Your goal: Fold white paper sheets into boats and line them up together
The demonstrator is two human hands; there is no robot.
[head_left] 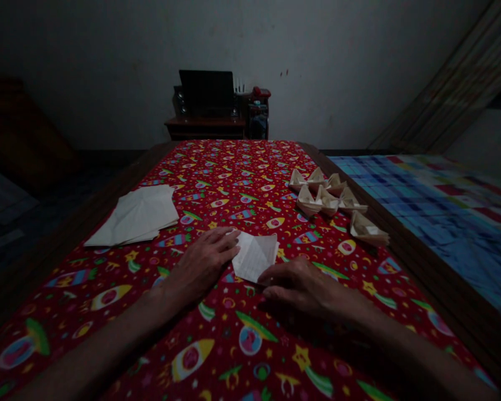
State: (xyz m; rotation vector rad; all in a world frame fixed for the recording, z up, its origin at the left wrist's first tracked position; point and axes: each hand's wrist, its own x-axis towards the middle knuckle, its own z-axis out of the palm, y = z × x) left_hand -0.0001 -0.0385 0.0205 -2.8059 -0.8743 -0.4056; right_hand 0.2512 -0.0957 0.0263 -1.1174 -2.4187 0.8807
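Note:
A folded white sheet of paper [256, 256] lies in front of me on the red patterned cloth, its flaps creased into angled panels. My left hand [211, 253] has its fingertips over the paper's left edge, closed on it. At the lower right corner, my right hand [298, 283] pinches the paper between thumb and fingers. The undersides of both hands are hidden. Off to the right stand several folded paper boats [325, 199] in loose rows, one boat [368, 229] nearer to me. To the left rests a stack of loose paper sheets [140, 214].
The red cloth [234, 340] covers a long table with a dark wooden edge [455, 284]. Beyond its far end are a black monitor [206, 92] and speakers on a brown desk [206, 127]. A blue checked spread [404, 195] lies to the right. The room is dim.

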